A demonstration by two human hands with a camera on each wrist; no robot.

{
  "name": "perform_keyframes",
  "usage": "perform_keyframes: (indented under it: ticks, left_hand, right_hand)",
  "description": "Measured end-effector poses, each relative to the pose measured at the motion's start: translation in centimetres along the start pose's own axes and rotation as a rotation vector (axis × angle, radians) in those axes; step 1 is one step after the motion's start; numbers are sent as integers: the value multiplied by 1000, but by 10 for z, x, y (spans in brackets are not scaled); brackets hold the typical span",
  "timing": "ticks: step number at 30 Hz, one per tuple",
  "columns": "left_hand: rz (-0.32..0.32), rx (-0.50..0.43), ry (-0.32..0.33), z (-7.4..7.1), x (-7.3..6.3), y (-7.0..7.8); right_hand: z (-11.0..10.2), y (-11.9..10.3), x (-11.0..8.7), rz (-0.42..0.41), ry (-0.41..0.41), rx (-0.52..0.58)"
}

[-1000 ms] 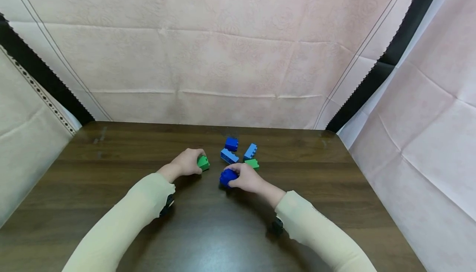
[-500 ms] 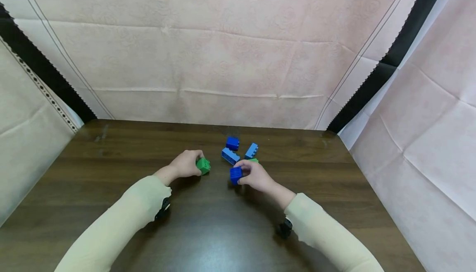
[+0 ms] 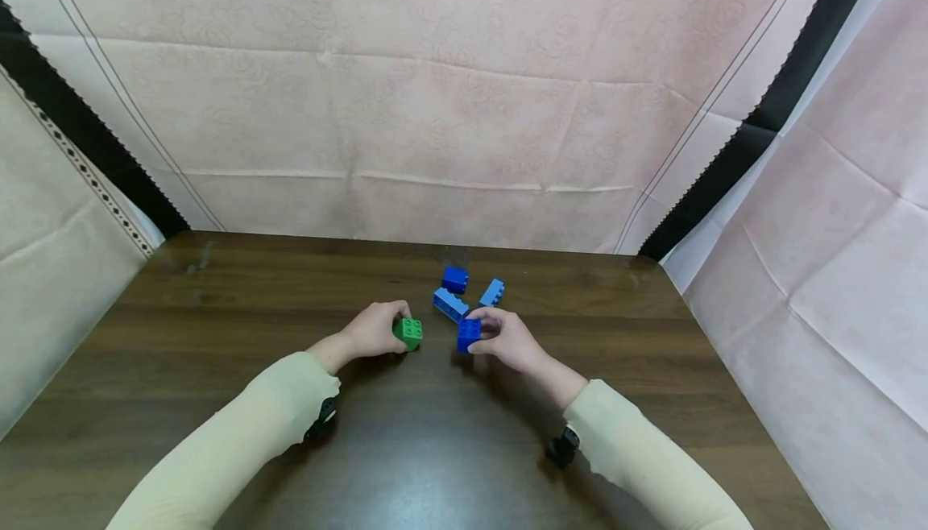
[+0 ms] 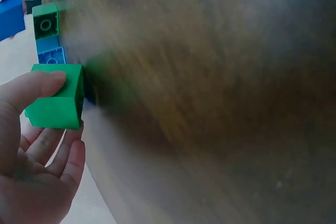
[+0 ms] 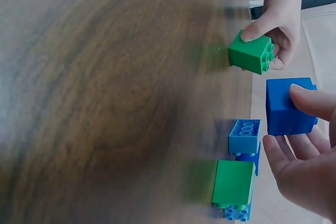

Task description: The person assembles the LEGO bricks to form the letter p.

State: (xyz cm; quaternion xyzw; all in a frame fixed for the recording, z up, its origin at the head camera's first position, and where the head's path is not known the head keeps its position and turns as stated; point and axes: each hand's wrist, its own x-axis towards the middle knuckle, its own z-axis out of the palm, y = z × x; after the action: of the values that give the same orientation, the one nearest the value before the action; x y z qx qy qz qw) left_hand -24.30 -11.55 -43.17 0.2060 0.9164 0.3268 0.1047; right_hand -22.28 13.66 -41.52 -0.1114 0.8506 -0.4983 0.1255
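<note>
My left hand (image 3: pixel 379 329) pinches a green toy building brick (image 3: pixel 408 334) between thumb and fingers. In the head view its studs face up toward the camera. To its right, my right hand (image 3: pixel 506 341) grips a dark blue brick (image 3: pixel 469 335), thumb on one side and fingers on the other. The two held bricks are a short gap apart, just over the table. The right wrist view shows both together: the green brick (image 5: pixel 251 52) above, the dark blue brick (image 5: pixel 290 106) below it.
Behind the hands on the brown wooden table (image 3: pixel 391 449) lie a dark blue brick (image 3: pixel 454 279) and two light blue bricks, one left (image 3: pixel 450 304), one right (image 3: pixel 492 293). A loose green brick (image 5: pixel 234 182) is hidden by my right hand in the head view. Pale cloth hangs beyond.
My right hand has shifted right and slightly away with the dark blue brick, covering the loose green one. My left hand has moved right, and its green brick has tipped to show its studs.
</note>
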Motion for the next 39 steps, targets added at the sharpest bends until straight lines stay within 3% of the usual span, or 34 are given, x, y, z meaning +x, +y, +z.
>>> perform_keyframes:
  ticks: [12,20,25,33,39]
  left_hand:
    - [58,-99,-22,22,0,8]
    - [93,-107,-39,34,3,14]
    - [100,-118,-46,38,2,16]
    - [105,-115,-57,38,-5,16]
    - [92,-157,-7,36,-7,14]
  right_hand:
    - [-2,-6,0,-9,10,13]
    - [-3,-6,3,5,-3,40]
    - [-4,-16,-5,20,-11,49]
    - [-2,-4,2,16,5,37]
    - [-2,-9,3,15,-1,44]
